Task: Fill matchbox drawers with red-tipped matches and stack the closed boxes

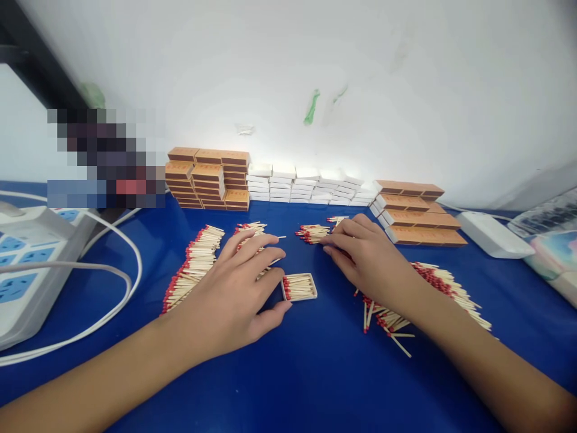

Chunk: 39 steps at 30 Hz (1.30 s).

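My left hand [243, 285] is spread, with thumb and index finger at the left end of a small white matchbox tray [315, 287]. Red-tipped matches [300, 287] lie side by side in that tray. Behind and under my left fingers are a long row of matches [201, 255] and a smaller heap [252, 227], partly hidden. My right hand [360, 249] is closed, its fingertips pinched at the stick ends of a small bundle of matches [312, 233]. A few more matches [337, 219] lie just beyond it. Beneath my right forearm is a large loose pile of matches [451, 291], partly covered.
Brown matchboxes are stacked by the wall at left [207, 180] and right [424, 219]. White trays [304, 183] stand in stacks between them. A power strip [31, 270] with looping white cables is at the left. A white adapter [496, 234] sits at the right on the blue table [297, 373].
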Motion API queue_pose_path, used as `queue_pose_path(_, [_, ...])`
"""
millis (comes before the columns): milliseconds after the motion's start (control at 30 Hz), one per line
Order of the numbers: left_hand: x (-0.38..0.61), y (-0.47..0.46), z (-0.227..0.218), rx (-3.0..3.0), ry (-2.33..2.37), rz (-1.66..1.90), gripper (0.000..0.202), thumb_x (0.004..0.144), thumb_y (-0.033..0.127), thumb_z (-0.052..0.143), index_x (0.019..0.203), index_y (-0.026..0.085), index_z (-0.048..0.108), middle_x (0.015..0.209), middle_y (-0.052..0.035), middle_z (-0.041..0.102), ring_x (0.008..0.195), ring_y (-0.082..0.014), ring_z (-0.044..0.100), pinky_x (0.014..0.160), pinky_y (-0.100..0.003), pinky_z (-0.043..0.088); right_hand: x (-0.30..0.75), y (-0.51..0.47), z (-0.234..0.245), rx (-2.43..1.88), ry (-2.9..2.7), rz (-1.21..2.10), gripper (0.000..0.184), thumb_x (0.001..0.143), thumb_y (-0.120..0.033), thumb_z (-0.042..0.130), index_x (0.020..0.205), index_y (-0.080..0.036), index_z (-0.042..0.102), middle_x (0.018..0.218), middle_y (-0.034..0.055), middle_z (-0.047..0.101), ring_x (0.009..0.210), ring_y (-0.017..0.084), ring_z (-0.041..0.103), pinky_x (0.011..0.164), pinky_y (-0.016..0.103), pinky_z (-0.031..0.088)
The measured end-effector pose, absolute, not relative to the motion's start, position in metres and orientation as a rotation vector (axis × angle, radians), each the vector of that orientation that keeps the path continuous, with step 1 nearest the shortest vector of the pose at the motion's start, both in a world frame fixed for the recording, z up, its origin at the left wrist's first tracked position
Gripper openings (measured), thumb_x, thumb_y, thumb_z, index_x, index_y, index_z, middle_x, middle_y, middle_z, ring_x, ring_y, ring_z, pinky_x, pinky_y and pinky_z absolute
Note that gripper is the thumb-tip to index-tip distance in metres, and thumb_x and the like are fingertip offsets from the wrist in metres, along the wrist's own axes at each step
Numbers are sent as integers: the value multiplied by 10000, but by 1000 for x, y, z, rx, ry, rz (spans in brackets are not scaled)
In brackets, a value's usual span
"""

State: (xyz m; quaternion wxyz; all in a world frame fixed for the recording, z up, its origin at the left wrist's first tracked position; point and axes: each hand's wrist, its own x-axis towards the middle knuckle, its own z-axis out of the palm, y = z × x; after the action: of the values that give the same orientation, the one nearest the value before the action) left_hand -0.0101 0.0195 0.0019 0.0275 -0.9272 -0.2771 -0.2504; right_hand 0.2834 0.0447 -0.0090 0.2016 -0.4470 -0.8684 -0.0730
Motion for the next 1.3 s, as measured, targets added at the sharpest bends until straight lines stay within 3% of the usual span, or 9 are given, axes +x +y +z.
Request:
queue_pose_path(333, [-10,20,1,-2865,-852,-772,196,1022,347,726,1072,165,777,1306,-122,773,1428,-374,613,1293,-640,409,284,46,-10,-1250,-2416,-175,233,1056,-128,597,1135,-174,812,975,121,677,950,295,574,856,466,519])
queue_pose_path(533, [-10,19,1,-2867,-849,-777,194,1018,344,732,1068,162,779,1297,-123,774,1423,-375,618,1292,-647,412,281,45,-9,-1192,-2399,-99,140,1054,-154,648,1012,-188,777,984,109,709,956,287,581,853,443,519])
queue_pose_path(733, [-10,20,1,-2873,-852,-767,206,1023,350,725,1078,159,781,1306,-123,772,1428,-372,611,1294,-645,410,281,45,-10,-1186,-2392,-77,102,1063,-170,653,1023,-187,744,1004,107,716,975,288,579,880,452,513])
queue_pose_path(1100, [-11,19,1,-2878,-854,-780,201,1029,351,718,1069,164,781,1301,-118,771,1421,-371,611,1295,-642,406,274,36,0,-1206,-2432,-110,132,1091,-233,634,963,-201,650,994,103,668,997,294,560,855,427,462])
queue_pose_path(1300, [-10,21,1,-2883,-859,-766,222,1034,361,710,1090,158,781,1305,-128,767,1423,-371,609,1290,-644,417,251,9,16,-1048,-2460,-15,115,1086,-159,617,988,-212,646,987,73,691,967,257,575,907,419,487])
